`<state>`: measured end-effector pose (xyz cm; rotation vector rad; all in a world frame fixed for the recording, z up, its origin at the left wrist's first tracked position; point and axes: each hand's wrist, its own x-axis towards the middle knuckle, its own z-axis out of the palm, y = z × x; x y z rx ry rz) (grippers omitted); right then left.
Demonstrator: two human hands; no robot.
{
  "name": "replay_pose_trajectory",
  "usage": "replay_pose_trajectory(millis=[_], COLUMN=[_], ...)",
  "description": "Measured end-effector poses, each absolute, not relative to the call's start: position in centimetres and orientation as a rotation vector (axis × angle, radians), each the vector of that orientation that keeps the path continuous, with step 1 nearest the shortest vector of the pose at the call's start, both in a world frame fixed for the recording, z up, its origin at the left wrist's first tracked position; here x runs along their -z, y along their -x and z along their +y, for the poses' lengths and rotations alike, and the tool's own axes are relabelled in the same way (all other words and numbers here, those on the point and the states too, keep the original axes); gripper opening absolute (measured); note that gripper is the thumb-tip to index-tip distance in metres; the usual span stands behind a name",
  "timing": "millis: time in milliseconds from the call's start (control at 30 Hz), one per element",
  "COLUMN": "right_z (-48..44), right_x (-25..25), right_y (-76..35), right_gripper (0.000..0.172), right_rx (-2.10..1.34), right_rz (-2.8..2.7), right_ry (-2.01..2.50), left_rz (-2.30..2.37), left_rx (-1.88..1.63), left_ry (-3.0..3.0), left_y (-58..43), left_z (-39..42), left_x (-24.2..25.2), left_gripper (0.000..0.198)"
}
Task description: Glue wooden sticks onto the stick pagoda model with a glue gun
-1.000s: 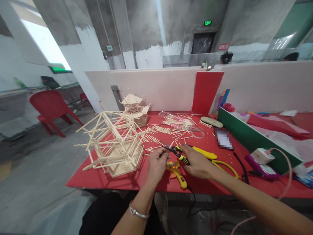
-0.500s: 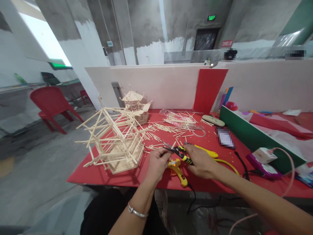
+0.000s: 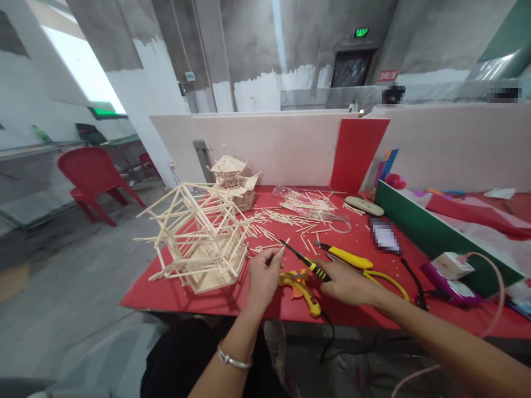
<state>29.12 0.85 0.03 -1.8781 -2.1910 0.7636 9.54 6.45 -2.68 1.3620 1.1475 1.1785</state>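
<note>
My left hand [image 3: 264, 276] is closed in a pinch around a short thin wooden stick [image 3: 284, 245], whose tip shows above the fingers. My right hand [image 3: 346, 282] grips scissors [image 3: 305, 261] with black blades and black-and-yellow handles; the blades point up and left, beside the stick. Between the hands, a yellow hot glue gun [image 3: 307, 296] lies on the red tabletop, its small light glowing orange. To the left of my left hand stands an open wooden stick framework [image 3: 199, 237] on a flat, many-sided base.
A small wooden pagoda model [image 3: 230, 182] stands behind the framework. Loose sticks [image 3: 286, 217] and a clear plastic bag [image 3: 307, 200] spread across the middle. A yellow-handled tool [image 3: 350, 257] lies beyond my right hand. A green board [image 3: 440, 235] and a white plug adapter [image 3: 452, 265] are at right.
The scissors' blades were spread apart and are now together. My left hand has drawn slightly left with the stick, and its tip shows more clearly.
</note>
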Motion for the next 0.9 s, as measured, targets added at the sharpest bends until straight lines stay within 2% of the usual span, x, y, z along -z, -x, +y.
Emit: replay_pose_trajectory(millis=[133,267,333,433,533,667,800,900], right_z=[-0.1,-0.8,-0.5,0.9,3.1,6.0,8.0,8.2], right_x=[-0.1,-0.3,-0.3,-0.1,0.3,1.2,2.1,2.3], right_y=[-29.2,-29.3,-29.3,-29.4,-29.7,-30.2,-30.1,-29.7], right_gripper=[0.022,0.028,0.030,0.026,0.033,0.035,0.027,0.032], right_rx=[-0.823,-1.443,-1.541,-1.039,-0.556,-0.458,-0.431,-0.337], right_rz=[-2.142,-1.980,-1.991,-2.202,-2.198,-2.196,-2.233,-2.234], right_ry=[1.920,1.615,1.557,1.935,2.224,2.345,2.374,2.334], left_rz=[1.052,0.866,0.846,0.968,1.137,1.188,1.054,1.042], left_rx=[-1.161,-1.153,-1.165,-1.169,-1.137,-1.111,-1.087,-1.193], left_ry=[-1.367,-1.207,-1.151,-1.167,-1.277,-1.172,-0.979,-1.035], left_y=[-9.2,-9.4,-9.4,-9.2,-8.7,-8.1,-7.7,-7.1], left_z=[6.3,5.9,5.8,5.7,5.4,4.2,2.7,2.1], left_x=[2.7,2.5,2.5,2.7,3.2,2.9,1.9,1.8], left_gripper=[0.024,0.024,0.025,0.026,0.021,0.017,0.028,0.023])
